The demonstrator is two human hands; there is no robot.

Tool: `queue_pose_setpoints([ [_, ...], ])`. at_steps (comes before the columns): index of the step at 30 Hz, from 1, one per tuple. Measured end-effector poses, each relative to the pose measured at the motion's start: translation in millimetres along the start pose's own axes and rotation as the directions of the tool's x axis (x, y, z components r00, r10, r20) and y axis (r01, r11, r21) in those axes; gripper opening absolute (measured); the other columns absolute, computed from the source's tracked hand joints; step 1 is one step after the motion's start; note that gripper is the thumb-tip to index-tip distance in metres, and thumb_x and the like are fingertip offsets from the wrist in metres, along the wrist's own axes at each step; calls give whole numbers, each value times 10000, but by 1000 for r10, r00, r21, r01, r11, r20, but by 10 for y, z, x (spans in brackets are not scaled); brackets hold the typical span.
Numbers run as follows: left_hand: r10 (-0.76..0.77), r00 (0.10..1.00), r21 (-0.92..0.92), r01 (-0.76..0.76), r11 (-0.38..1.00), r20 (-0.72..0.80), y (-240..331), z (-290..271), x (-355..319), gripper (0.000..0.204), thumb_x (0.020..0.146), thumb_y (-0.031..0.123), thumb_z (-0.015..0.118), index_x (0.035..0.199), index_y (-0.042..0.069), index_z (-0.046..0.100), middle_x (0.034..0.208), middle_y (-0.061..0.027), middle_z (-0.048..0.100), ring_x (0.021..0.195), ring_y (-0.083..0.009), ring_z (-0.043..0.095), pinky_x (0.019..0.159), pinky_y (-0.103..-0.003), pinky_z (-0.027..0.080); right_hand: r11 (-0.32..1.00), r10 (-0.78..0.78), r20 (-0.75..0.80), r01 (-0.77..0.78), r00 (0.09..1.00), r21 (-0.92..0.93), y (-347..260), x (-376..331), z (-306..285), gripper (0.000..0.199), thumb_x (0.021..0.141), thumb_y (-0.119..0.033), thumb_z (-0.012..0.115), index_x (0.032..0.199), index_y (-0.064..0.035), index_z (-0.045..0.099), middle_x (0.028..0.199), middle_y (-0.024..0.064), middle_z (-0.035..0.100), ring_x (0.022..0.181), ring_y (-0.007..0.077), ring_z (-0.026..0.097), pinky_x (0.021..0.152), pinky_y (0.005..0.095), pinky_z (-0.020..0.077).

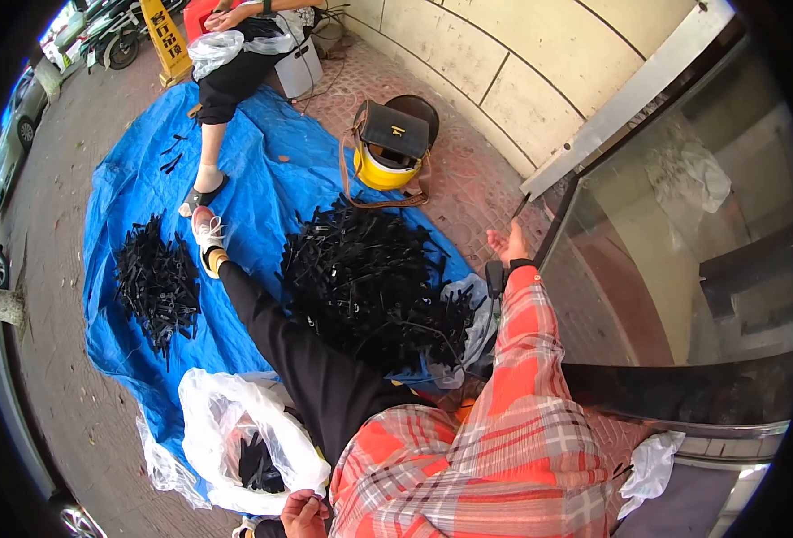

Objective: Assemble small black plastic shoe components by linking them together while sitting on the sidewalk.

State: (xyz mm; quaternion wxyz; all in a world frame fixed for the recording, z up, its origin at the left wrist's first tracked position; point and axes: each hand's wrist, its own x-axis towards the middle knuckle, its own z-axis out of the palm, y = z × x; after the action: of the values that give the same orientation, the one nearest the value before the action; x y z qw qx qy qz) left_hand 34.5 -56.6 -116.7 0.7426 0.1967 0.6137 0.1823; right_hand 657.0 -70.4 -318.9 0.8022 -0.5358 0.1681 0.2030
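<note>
My left hand [305,515] is at the lower edge, beside the rim of a white plastic bag [203,439]. Its fingers are closed in a pinch; a tiny dark bit shows at the tips, too small to name. Inside the bag lie black strip-like pieces [260,464]. My right hand [509,244] is stretched out ahead and to the right, close to the wall and glass door. Its fingers look apart, and a thin dark line shows by the fingertips; whether it belongs to the hand is unclear. A large heap of black strips [360,278] lies left of my right arm.
A blue tarp [253,143] holds the heap and a smaller pile of black strips [156,285]. A dark bag [392,130] rests on a yellow bucket [383,170]. Another person [235,76] sits at the far left. A glass door [683,242] stands right.
</note>
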Motion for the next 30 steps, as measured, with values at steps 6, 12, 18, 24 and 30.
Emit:
queue_pose_setpoints([
  [6, 51, 999, 29, -51, 998, -3, -298, -286, 312, 163, 813, 1, 526, 976, -4, 528, 757, -65, 564, 664, -134, 541, 594, -242, 445, 931, 268, 201, -200, 942, -305, 789, -335, -244, 322, 873, -300, 465, 795, 0, 554, 664, 149, 605, 522, 220, 564, 476, 308, 476],
  [12, 47, 996, -44, -51, 998, -75, -34, 99, -32, 139, 848, 46, 513, 975, -1, 540, 772, -43, 535, 666, -116, 488, 597, -232, 413, 723, 539, -47, -490, 841, -487, 1760, -1336, -394, 99, 781, -111, 549, 747, -25, 584, 640, 100, 596, 524, 191, 569, 445, 285, 469],
  [18, 102, 992, -207, -115, 971, -76, -275, -83, 5, 118, 811, -38, 494, 924, -20, 523, 743, -105, 586, 615, -139, 551, 578, -239, 421, 661, 502, 132, -281, 855, -696, 1726, -1606, -97, 105, 796, -124, 547, 830, -30, 581, 674, 94, 594, 553, 170, 572, 436, 269, 450],
  [24, 120, 992, -120, -124, 985, -40, -359, -141, -9, 124, 828, 36, 559, 936, -25, 568, 787, -55, 592, 688, -92, 541, 596, -205, 430, 689, 522, 678, 214, 517, -693, 1536, -2427, 1164, 132, 857, -162, 541, 886, -34, 561, 689, 63, 590, 520, 101, 549, 434, 200, 417],
  [30, 209, 971, -471, -238, 849, -115, -773, -285, -101, 142, 820, -10, 562, 960, 5, 574, 833, -34, 599, 710, -78, 555, 634, -189, 454, 576, 786, 561, 637, -258, -513, 1882, -4454, 1773, 125, 836, -58, 555, 943, -2, 587, 749, 35, 600, 617, 83, 570, 525, 206, 426],
])
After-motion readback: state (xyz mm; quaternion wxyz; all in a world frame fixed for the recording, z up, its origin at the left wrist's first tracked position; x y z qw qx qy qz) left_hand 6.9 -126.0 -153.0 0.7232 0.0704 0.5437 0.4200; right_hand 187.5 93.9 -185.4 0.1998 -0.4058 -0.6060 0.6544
